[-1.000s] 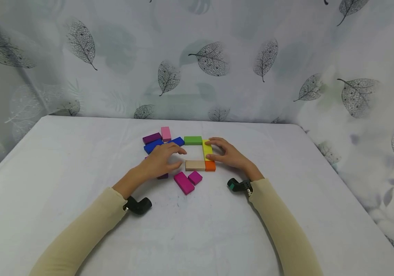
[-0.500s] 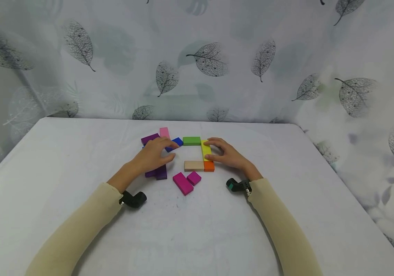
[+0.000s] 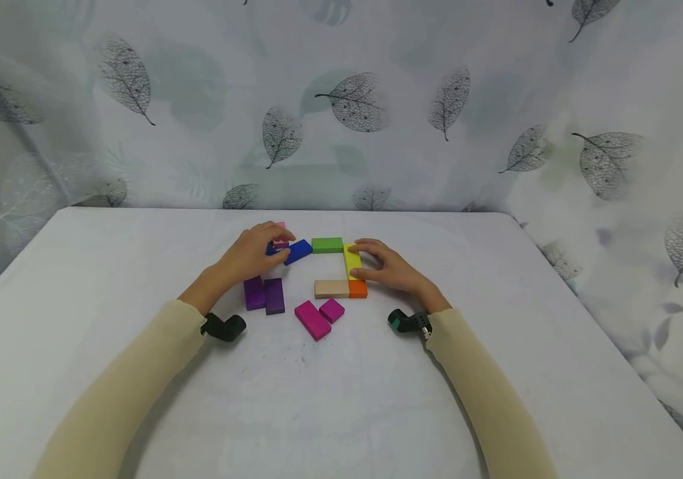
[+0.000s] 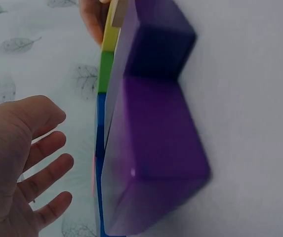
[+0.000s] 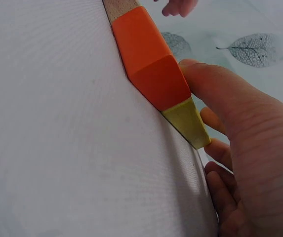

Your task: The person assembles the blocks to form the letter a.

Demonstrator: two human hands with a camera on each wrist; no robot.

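Observation:
My left hand (image 3: 254,251) hovers over the upper left of the block group, fingers loosely bent and apart. It is nearest to a pink block (image 3: 280,227) and a blue block (image 3: 298,252), and partly hides another blue block (image 3: 271,249). Nothing lies between its thumb and fingers in the left wrist view. My right hand (image 3: 392,268) holds a yellow block (image 3: 350,261) on the table, thumb near one end and fingers near the other. The yellow block touches an orange block (image 3: 358,289), which adjoins a beige wooden block (image 3: 332,289). A green block (image 3: 326,245) lies beyond.
Two purple blocks, a left one (image 3: 254,293) and a right one (image 3: 274,296), lie below my left hand. A long magenta block (image 3: 312,320) and a small magenta block (image 3: 332,311) lie nearer me. White cloth covers the table (image 3: 329,412); leaf-patterned fabric (image 3: 197,120) hangs behind.
My left hand has moved away from me and to the left, uncovering the two purple blocks and covering the plum block at the back. My right hand stays at the yellow block.

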